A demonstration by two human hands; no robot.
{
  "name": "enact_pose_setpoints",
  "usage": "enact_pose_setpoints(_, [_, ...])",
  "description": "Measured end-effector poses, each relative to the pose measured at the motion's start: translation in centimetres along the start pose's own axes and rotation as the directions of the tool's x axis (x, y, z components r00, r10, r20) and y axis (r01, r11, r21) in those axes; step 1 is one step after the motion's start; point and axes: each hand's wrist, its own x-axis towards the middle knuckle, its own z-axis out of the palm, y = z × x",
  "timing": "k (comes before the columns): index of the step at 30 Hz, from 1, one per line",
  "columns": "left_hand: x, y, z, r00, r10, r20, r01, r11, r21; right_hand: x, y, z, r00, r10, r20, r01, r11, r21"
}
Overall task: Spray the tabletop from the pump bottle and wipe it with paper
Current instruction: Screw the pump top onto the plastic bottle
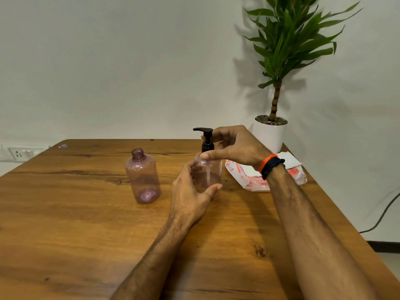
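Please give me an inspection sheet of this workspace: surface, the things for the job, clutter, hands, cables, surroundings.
Surface: wooden table, knots and dark grain cracks visible.
Job's things: pump bottle upright, black pump head on; paper in plastic pack to the right.
Clutter: open pink bottle, upright, no cap.
Hands: left hand cups the pump bottle's side, fingers relaxed; right hand curls round the bottle's shoulder and pump collar.
Cables: dark cable beyond the table's right edge.
Surroundings: potted plant at the far right corner; wall socket left.
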Motion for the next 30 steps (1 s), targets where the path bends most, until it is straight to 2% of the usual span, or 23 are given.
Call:
enact_pose_setpoints(4, [-0.1,0.0,-0.1,1.0,-0.002,-0.007,0.002,1.0,-0.01,0.1,0.5,0.1,1.0,-0.001,-0.018,0.002,0.997,0.078])
enact_pose_setpoints(8, [-0.1,0.0,0.0,1.0,0.003,-0.011,-0.003,1.0,-0.01,0.5,0.3,0.7,0.984,0.06,-0.166,-0.054,0.998,0.037])
enact_pose_setpoints(11, [-0.1,0.1,0.0,1.0,-0.003,-0.011,0.003,1.0,-0.005,0.4,0.1,1.0,0.975,0.064,-0.211,-0.066,0.998,0.001])
enact_pose_setpoints(14, [-0.1,0.2,0.0,1.0,-0.007,-0.014,0.007,1.0,-0.01,0.2,0.1,0.6,0.989,0.05,-0.138,-0.05,0.999,0.001])
enact_pose_setpoints(18, [-0.1,0.2,0.0,1.0,-0.017,-0.012,0.017,1.0,-0.001,0.0,0.5,0.0,0.999,0.023,-0.025,-0.019,0.991,0.134])
enact_pose_setpoints(21, [-0.1,0.2,0.0,1.0,-0.016,-0.009,0.016,1.0,-0.006,0.2,0.6,0.2,0.999,0.031,-0.033,-0.025,0.985,0.173])
enact_pose_setpoints(27, [-0.2,0.3,-0.1,1.0,-0.015,-0.016,0.015,0.999,-0.032,0.5,0.6,0.9,0.98,0.086,-0.181,-0.058,0.987,0.153])
enact_pose_setpoints(30, [-0.2,0.3,-0.1,1.0,-0.021,-0.015,0.021,0.999,-0.033,0.4,0.6,0.7,0.989,0.08,-0.124,-0.058,0.983,0.176])
